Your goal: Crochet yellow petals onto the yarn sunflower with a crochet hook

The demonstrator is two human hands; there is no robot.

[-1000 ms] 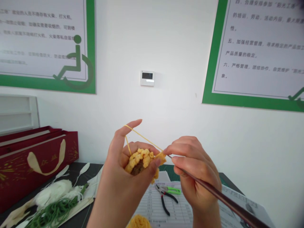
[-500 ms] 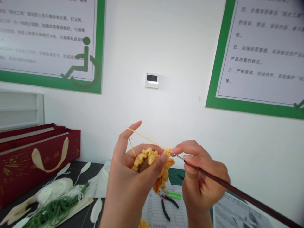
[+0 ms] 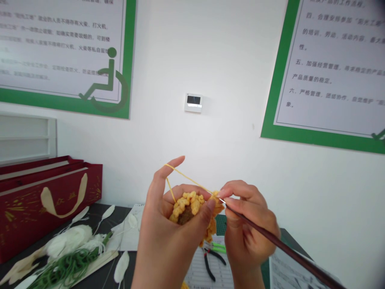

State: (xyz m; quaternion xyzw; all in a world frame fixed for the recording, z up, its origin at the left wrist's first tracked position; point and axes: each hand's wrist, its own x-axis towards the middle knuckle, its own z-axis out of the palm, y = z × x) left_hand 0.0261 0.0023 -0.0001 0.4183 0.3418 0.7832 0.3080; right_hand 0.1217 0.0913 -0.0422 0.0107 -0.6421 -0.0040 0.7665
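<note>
My left hand (image 3: 176, 228) is closed on a yellow crochet piece (image 3: 189, 202) with ruffled edges and a brown centre, pinched between thumb and fingers. Yellow yarn (image 3: 189, 177) loops over its raised index finger and runs taut to the piece's right edge. My right hand (image 3: 251, 224) grips a crochet hook (image 3: 270, 237) with a long dark handle and a thin metal shaft. The hook's tip meets the piece beside my left thumb; stitches and fingers hide its very end.
Black-handled pliers (image 3: 209, 265) and a bright green tool (image 3: 219, 247) lie on printed paper below my hands. At left are green strands (image 3: 69, 263), white yarn (image 3: 70, 241), white leaf-shaped pieces (image 3: 122, 267) and a red gift bag (image 3: 60, 200). A wall stands close behind.
Both hands and the crochet piece have shifted slightly. My right hand has moved left, closer to my left thumb, and the hook's handle now slopes more steeply.
</note>
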